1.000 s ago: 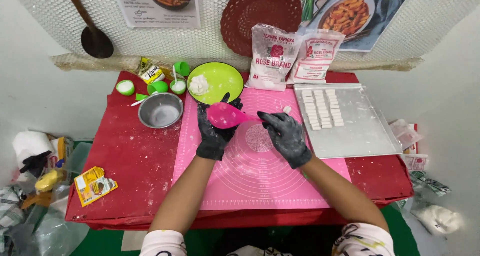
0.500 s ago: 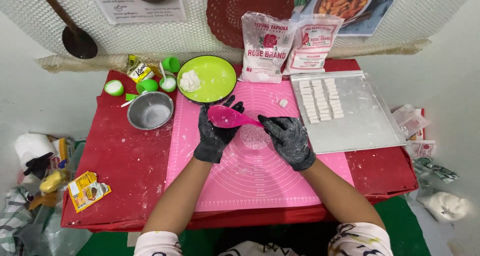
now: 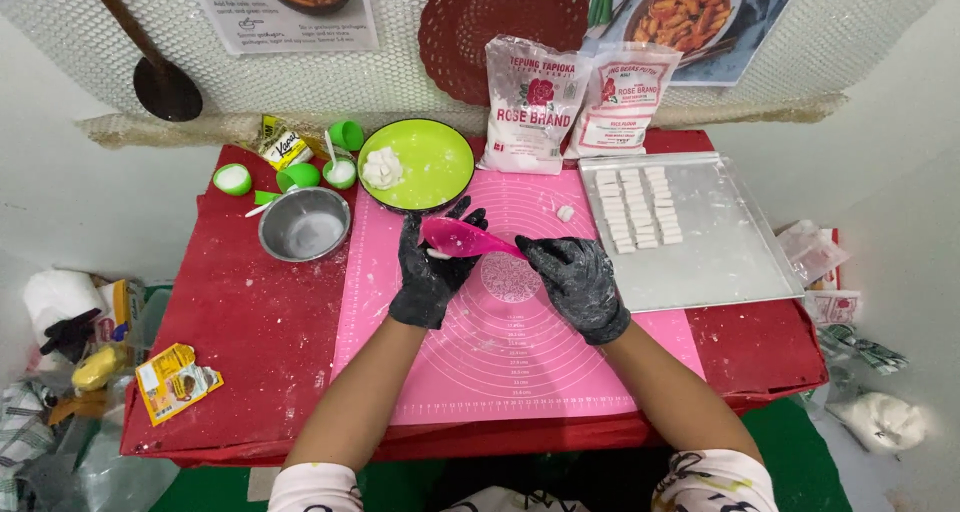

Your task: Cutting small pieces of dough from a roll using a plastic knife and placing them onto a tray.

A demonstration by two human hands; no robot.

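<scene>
Both sets of our black-gloved fingers pinch a pink plastic scraper mid-frame above the pink silicone mat: left hand closed round its bowl end, right hand gripping its handle. Floury gloves could slip and drop it; forearms angle inward from the lower edge.
</scene>
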